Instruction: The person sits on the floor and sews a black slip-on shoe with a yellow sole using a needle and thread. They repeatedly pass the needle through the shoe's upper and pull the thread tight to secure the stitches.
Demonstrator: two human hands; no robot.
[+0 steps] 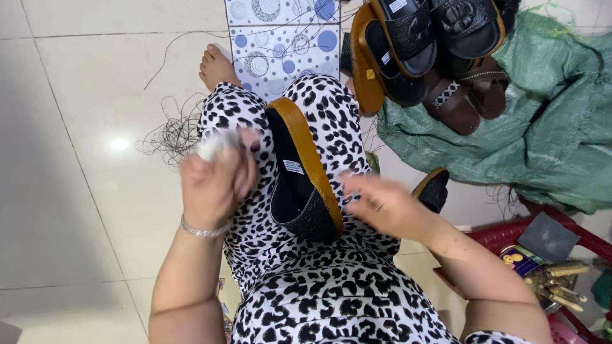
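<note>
The person sits with a black sandal with a tan sole wedged between the knees, toe end down toward the lap. The left hand is raised beside it, fingers curled shut around a small whitish lump — blurred, so its kind cannot be told. The right hand hovers just beside the sole's edge, fingers loosely spread and holding nothing that shows. To do this step well, the knees should pinch the sandal firmly so the sole's rim stays upturned and steady under both hands. Beyond the knees lies a tangle of thin thread on the tiled floor. Farther off, a heap of finished sandals rests on a green sack.
</note>
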